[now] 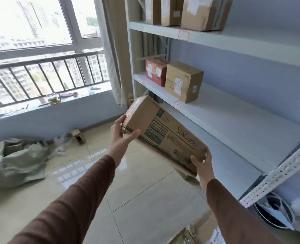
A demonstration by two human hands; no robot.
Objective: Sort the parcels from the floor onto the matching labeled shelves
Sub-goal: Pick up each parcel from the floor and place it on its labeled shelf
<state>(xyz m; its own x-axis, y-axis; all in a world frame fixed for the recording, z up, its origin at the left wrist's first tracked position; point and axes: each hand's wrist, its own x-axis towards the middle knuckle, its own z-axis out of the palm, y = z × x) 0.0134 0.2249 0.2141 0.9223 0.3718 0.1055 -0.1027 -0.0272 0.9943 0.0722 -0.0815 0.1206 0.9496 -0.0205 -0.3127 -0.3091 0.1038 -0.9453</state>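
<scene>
A: What lay at left?
B: A crumpled grey-green woven sack on the tiled floor.
A: The grip?
B: The left hand and right hand clasped opposite ends of the long brown printed cardboard parcel, tilted in the air just before the pale metal shelf.

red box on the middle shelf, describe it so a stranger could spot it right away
Find the pale metal shelving unit right of the window. On its middle shelf two parcels stand touching; the red box is the one nearer the window. Its neighbour, a plain brown box, lacks red.
</scene>
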